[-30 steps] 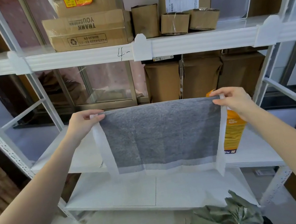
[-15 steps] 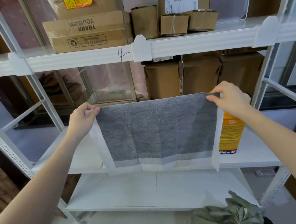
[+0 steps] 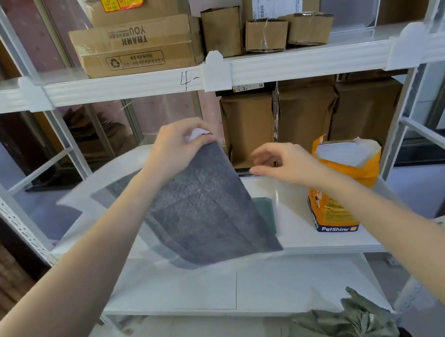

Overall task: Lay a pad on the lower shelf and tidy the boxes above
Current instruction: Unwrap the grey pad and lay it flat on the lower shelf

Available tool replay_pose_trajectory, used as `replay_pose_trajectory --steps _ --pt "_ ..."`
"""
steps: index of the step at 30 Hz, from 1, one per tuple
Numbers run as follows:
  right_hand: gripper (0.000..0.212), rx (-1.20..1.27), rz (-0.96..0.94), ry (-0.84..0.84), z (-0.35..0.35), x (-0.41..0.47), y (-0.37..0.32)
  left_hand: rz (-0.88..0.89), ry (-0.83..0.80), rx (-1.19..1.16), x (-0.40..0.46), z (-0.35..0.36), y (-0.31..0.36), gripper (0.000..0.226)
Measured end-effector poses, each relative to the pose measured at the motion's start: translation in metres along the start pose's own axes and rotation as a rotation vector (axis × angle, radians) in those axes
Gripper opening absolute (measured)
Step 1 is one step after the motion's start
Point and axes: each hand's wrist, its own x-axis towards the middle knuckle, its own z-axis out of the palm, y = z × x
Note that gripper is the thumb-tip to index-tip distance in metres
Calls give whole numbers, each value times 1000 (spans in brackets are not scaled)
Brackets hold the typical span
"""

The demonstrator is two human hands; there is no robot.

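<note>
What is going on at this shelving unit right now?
A person is handling a grey pad with white edging at a white shelf rack. The left hand pinches its top corner, so it hangs slanted and blurred over the shelf. The right hand is open beside it, holding nothing. An orange pad packet stands to the right. The cardboard boxes above are untouched.

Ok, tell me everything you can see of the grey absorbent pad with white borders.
The grey absorbent pad with white borders looks soft and quilted, thin white film edging it. The left hand pinches its top corner; it hangs tilted and blurred above the white middle shelf. The right hand is open, off it.
</note>
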Motion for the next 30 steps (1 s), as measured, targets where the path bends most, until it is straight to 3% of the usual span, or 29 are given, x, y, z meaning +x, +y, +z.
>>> replay_pose_trajectory --steps 4,10,15,19,21,24,30 --pt "56 93 -57 -113 26 -2 -21 66 -44 14 8 8 10 7" --pt "31 95 58 -105 39 -5 -21 78 0 -26 16 1 17 9" --pt "39 207 168 -235 44 -14 -12 14 110 -41 27 -8 13 8" --pt "34 334 206 -245 45 -17 -12 27 168 1 33 -6 6 5" --pt "32 375 194 -221 42 -18 -13 49 164 101 32 -1 -4 25" --pt "30 421 159 -172 34 -17 -13 49 114 160 20 10 -19 52" --pt "26 390 109 -74 18 -9 -9 -39 -155 -16 -35 43 -22 62"
